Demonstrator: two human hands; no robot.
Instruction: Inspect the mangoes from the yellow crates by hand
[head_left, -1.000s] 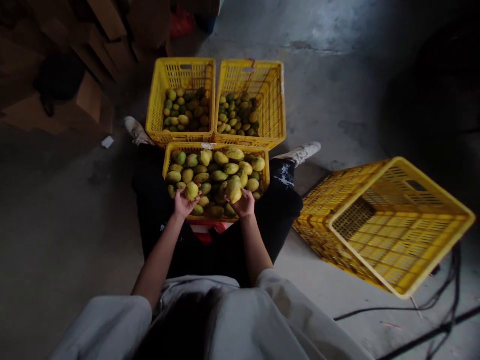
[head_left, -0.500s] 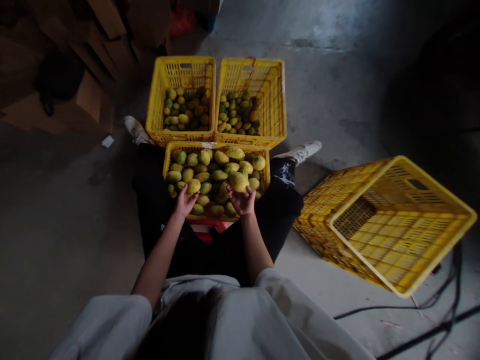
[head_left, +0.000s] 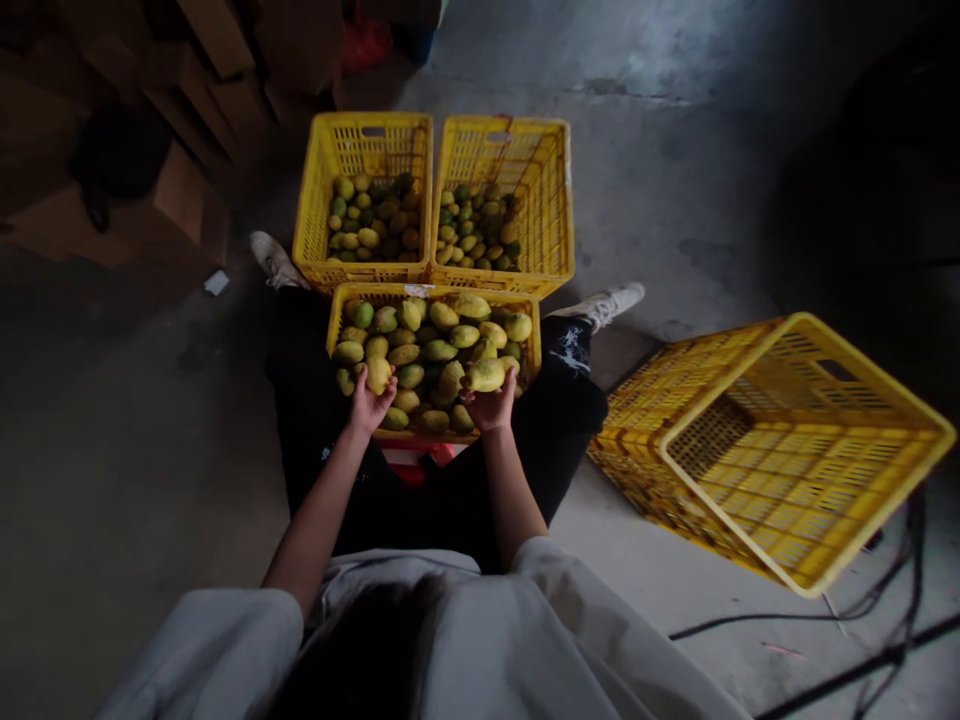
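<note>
Between my knees stands a yellow plastic crate [head_left: 534, 345] filled with several green-yellow mangoes [head_left: 439, 350]. Over its near left part, my left hand [head_left: 369, 405] is closed around a yellow mango [head_left: 379, 374]. My right hand [head_left: 491, 408] holds a larger yellow-green mango [head_left: 484, 375] above the near right part, its fingers curled under and beside the fruit. Both held mangoes are turned with their sides up toward me. Some fingers are hidden behind the fruit.
Beyond it, a left yellow crate [head_left: 301, 215] and a right yellow crate [head_left: 562, 200] hold more mangoes. A tilted yellow crate [head_left: 795, 450] lies to my right, near black cables [head_left: 900, 580]. Cardboard boxes [head_left: 180, 200] are piled at the far left.
Both mangoes have been turned in my hands. The right one now lies sideways across the palm; the left one stands more upright and has shifted slightly left.
</note>
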